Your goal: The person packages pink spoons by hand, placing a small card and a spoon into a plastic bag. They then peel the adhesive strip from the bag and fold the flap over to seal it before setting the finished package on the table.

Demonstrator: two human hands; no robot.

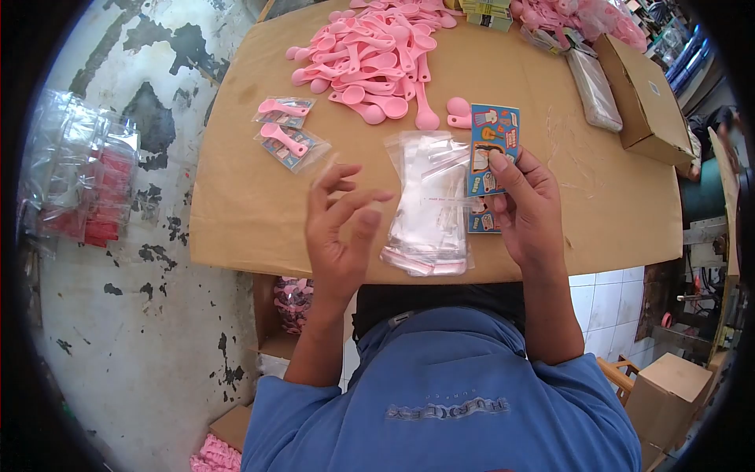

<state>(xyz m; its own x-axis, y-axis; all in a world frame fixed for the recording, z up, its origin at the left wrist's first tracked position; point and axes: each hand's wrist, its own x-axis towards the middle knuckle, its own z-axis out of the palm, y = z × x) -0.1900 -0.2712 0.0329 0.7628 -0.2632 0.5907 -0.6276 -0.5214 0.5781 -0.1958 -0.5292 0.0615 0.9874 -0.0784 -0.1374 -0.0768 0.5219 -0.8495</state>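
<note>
In my right hand (528,200) is a blue printed card (494,130), pinched between thumb and fingers. Another blue card (484,219) shows partly below it. My left hand (344,224) is raised at the left of a stack of clear plastic bags (432,204), its fingers apart and nothing in them. One pink spoon (458,112) lies just left of the held card. Further left are two clear packets, an upper one (285,110) and a lower one (291,147), each with a pink spoon and a card.
A large heap of pink spoons (377,59) covers the table's (598,212) far side. At the right stand an open cardboard box (645,102) and a clear wrapped pack (594,90). Bagged pink and red items (110,189) are at the far left.
</note>
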